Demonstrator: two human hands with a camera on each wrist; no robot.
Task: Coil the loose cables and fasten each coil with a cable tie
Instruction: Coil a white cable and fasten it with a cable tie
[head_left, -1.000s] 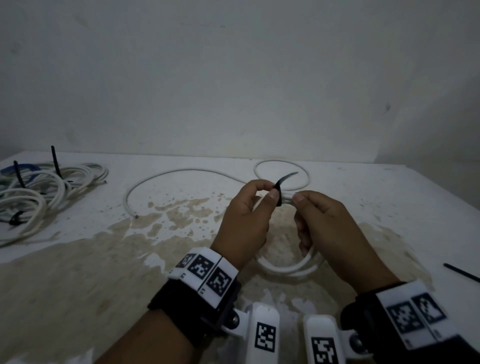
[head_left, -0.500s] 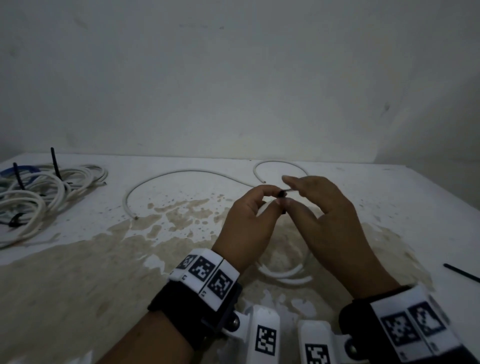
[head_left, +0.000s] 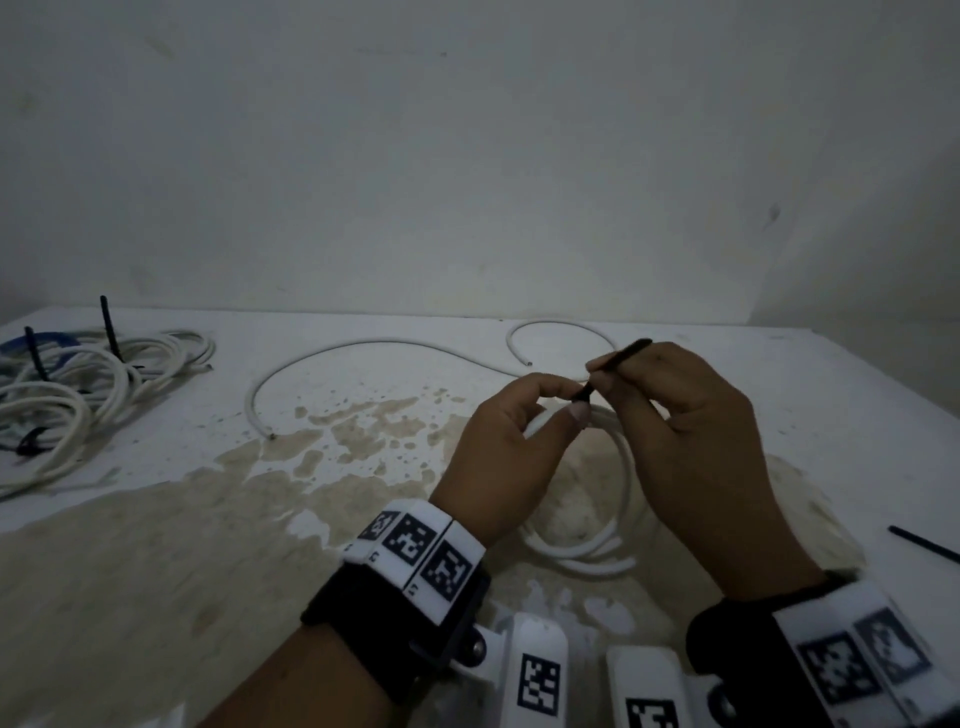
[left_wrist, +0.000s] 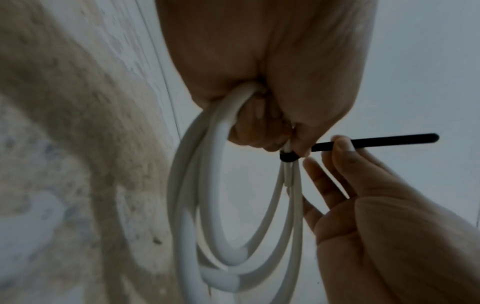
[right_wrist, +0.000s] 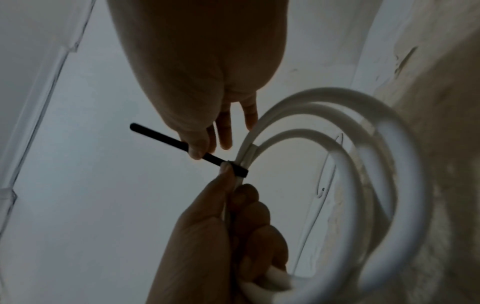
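A white cable coil (head_left: 582, 553) (left_wrist: 215, 205) (right_wrist: 337, 144) hangs just above the stained table, gripped at its top by my left hand (head_left: 511, 436) (left_wrist: 262, 86) (right_wrist: 221, 236). A black cable tie (head_left: 615, 366) (left_wrist: 374, 140) (right_wrist: 161, 133) is looped tight round the coil's strands beside the left thumb. My right hand (head_left: 691, 431) (left_wrist: 389, 216) (right_wrist: 197, 82) pinches the tie's free tail between thumb and forefinger, its other fingers spread; the tail sticks out up and to the right.
A loose white cable (head_left: 363, 345) snakes across the far table. A heap of tied white and blue coils (head_left: 78, 379) lies far left. A spare black tie (head_left: 922, 543) rests near the right edge. A wall stands close behind the table (head_left: 156, 571).
The tie's tail, hidden between the fingertips half a second ago, now sticks out to the right; my right hand has drawn it rightward and the loop sits snug on the coil.
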